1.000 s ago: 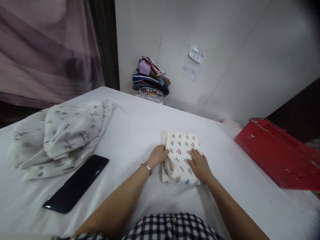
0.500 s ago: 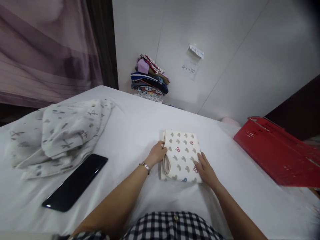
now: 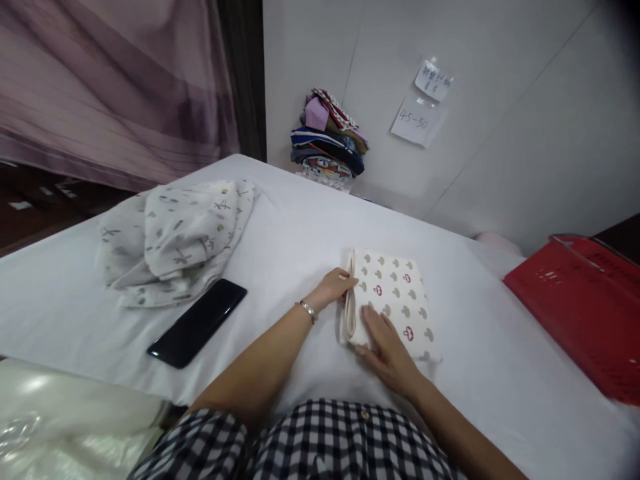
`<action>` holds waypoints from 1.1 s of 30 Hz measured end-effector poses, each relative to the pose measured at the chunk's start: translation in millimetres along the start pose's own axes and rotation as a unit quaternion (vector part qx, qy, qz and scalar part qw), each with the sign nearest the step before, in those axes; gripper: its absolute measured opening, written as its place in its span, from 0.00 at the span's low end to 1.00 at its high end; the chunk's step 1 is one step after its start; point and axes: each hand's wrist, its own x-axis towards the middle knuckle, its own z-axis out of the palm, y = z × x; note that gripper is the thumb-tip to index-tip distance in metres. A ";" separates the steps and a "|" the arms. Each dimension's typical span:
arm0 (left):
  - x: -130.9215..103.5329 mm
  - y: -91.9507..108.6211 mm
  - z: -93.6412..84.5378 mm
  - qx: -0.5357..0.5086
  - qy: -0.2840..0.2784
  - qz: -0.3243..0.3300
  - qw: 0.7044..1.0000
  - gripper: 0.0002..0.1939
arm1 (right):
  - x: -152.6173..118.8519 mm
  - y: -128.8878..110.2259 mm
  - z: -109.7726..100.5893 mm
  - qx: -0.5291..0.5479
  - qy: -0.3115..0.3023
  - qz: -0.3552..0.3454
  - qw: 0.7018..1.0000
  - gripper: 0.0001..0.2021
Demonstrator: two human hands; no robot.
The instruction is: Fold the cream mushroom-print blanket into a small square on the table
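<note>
A folded cream cloth (image 3: pixel 395 300) printed with grey, red and other mushrooms lies flat on the white-covered table (image 3: pixel 295 233). At its left folded edge, my left hand (image 3: pixel 336 285) pinches the layers between thumb and fingers. My right hand (image 3: pixel 387 347) rests on the cloth's near left part, fingers stretched out over the top and the thumb by the near edge. Left of my arms lies a black phone-shaped slab (image 3: pixel 197 323). Beyond it is a crumpled white cloth (image 3: pixel 175 233) with a leaf-like print.
A red plastic basket (image 3: pixel 580 313) stands at the table's right side. Folded clothes (image 3: pixel 330 143) are stacked by the wall, where paper notes (image 3: pixel 419 121) hang. Clear plastic packaging (image 3: pixel 75 413) lies at the lower left, and a pinkish curtain (image 3: pixel 115 87) hangs at the back left.
My right hand has moved from the cloth's right edge to its near left part. My left hand stays at the left fold. The view has shifted, showing plastic packaging at lower left.
</note>
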 end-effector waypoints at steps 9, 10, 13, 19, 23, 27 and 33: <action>-19.7 4.2 -20.2 0.102 -0.081 0.036 0.991 0.10 | 8.2 9.2 -3.8 0.052 0.121 0.049 0.990 0.15; -23.3 2.1 -19.5 0.132 -0.079 0.047 0.987 0.10 | 8.7 9.2 -1.3 0.053 0.124 0.048 0.990 0.14; -32.4 -5.1 -13.9 0.188 -0.075 0.062 0.977 0.12 | 8.5 9.5 3.1 0.059 0.140 0.058 0.987 0.14; -35.5 -10.8 -2.7 0.197 -0.070 0.081 0.975 0.14 | 12.5 4.3 -1.2 0.052 0.119 0.029 0.991 0.16; -33.5 -10.6 -6.5 0.203 -0.094 0.069 0.972 0.12 | 17.8 -4.0 -0.9 0.024 0.091 0.005 0.996 0.16; -30.2 -11.3 -8.6 0.163 -0.097 0.032 0.981 0.11 | 21.7 -11.7 0.1 -0.005 0.082 0.001 0.997 0.17; -21.6 -19.1 -1.6 0.231 -0.014 0.104 0.967 0.17 | 30.1 -1.6 -20.8 0.013 0.083 -0.002 0.996 0.15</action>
